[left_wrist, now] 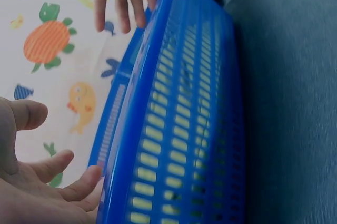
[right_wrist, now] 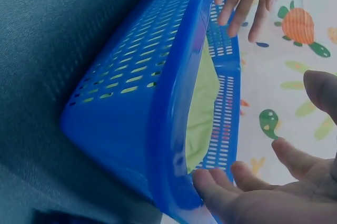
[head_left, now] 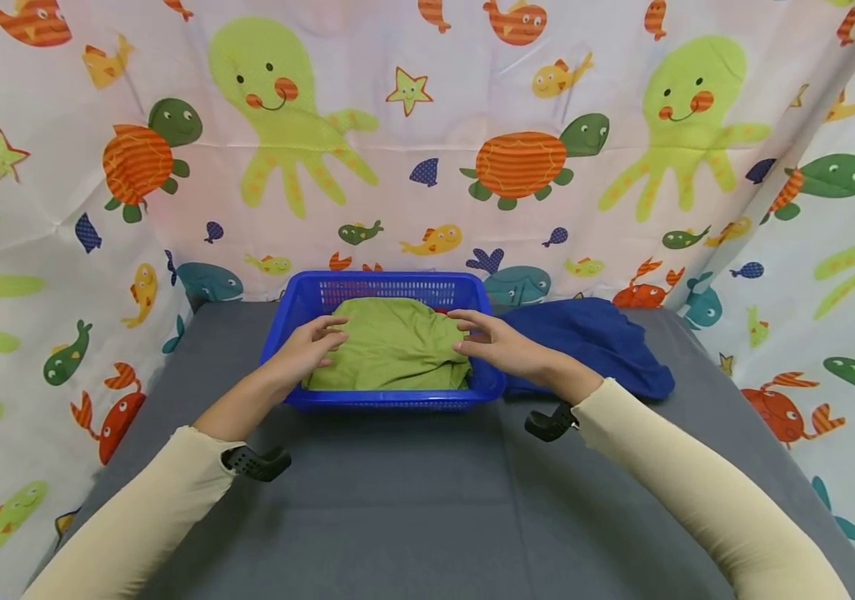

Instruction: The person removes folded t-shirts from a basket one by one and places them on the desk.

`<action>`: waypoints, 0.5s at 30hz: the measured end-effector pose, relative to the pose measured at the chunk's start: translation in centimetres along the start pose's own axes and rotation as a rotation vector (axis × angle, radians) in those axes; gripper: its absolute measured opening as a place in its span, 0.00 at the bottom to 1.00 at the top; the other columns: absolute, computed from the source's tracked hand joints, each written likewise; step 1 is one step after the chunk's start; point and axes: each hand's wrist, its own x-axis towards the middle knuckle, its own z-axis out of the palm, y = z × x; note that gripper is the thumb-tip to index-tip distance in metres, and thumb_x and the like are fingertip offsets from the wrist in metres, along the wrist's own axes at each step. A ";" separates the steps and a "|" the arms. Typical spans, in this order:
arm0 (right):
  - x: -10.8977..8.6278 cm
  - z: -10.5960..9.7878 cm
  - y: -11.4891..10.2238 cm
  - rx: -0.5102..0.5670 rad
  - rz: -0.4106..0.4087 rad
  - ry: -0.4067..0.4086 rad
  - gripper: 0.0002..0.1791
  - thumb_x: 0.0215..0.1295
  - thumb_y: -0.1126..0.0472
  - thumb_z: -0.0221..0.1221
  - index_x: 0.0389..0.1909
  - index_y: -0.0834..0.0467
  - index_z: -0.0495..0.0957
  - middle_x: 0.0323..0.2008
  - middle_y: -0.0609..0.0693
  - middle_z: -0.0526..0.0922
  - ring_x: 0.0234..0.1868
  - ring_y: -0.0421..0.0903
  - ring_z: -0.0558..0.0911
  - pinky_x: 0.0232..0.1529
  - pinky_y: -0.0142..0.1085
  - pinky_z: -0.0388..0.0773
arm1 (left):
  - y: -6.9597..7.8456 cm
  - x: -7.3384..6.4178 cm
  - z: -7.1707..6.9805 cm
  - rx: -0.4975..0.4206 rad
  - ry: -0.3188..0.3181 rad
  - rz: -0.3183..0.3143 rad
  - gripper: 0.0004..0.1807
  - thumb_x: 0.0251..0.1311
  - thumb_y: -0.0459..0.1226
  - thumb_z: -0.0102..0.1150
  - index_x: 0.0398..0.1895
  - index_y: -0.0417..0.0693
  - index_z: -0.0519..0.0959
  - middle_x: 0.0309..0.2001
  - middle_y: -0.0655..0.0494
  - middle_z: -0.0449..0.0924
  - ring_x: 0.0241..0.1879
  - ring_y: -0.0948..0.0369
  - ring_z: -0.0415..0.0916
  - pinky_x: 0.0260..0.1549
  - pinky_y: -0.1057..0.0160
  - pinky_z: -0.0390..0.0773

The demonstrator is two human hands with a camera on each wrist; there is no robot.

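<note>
A blue plastic basket [head_left: 386, 400] with slotted walls stands on the grey table, a crumpled green cloth [head_left: 397, 346] inside it. My left hand [head_left: 306, 350] is over the basket's left side, fingers spread and slightly bent, holding nothing. Opposite it, my right hand [head_left: 506, 343] hovers at the right side, its fingertips near the cloth's right edge. Seen from the right wrist, the fingers of the right hand [right_wrist: 247, 190] are apart and lie by the rim. In the left wrist view, the left hand [left_wrist: 52, 187] is likewise beside the rim with its palm empty.
A dark blue cloth [head_left: 592, 342] lies bunched on the table [head_left: 397, 500] just right of the basket. A small red bit [head_left: 440, 312] shows behind the green cloth. Curtains [head_left: 412, 167] printed with sea animals enclose the table at the back and sides.
</note>
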 end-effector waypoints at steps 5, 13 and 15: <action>1.4 0.1 -0.6 0.077 0.090 -0.011 0.37 0.77 0.49 0.53 0.81 0.42 0.47 0.81 0.60 0.45 0.82 0.60 0.49 0.78 0.60 0.52 | -0.3 0.7 -1.5 0.013 0.003 -0.070 0.33 0.79 0.47 0.42 0.82 0.49 0.50 0.79 0.38 0.52 0.77 0.40 0.54 0.74 0.38 0.58; 3.0 0.8 -0.8 0.144 0.211 0.001 0.48 0.77 0.46 0.53 0.82 0.44 0.29 0.82 0.57 0.28 0.83 0.56 0.33 0.80 0.60 0.42 | -0.9 2.2 -2.3 0.005 0.025 -0.151 0.35 0.79 0.48 0.40 0.82 0.46 0.46 0.82 0.39 0.42 0.80 0.42 0.44 0.75 0.37 0.54; 3.2 1.0 -1.0 0.149 0.241 0.019 0.50 0.76 0.45 0.53 0.81 0.44 0.27 0.82 0.53 0.25 0.83 0.55 0.32 0.80 0.61 0.40 | -1.1 2.5 -2.4 0.003 0.017 -0.172 0.35 0.80 0.48 0.40 0.82 0.47 0.45 0.82 0.40 0.40 0.80 0.42 0.43 0.75 0.37 0.54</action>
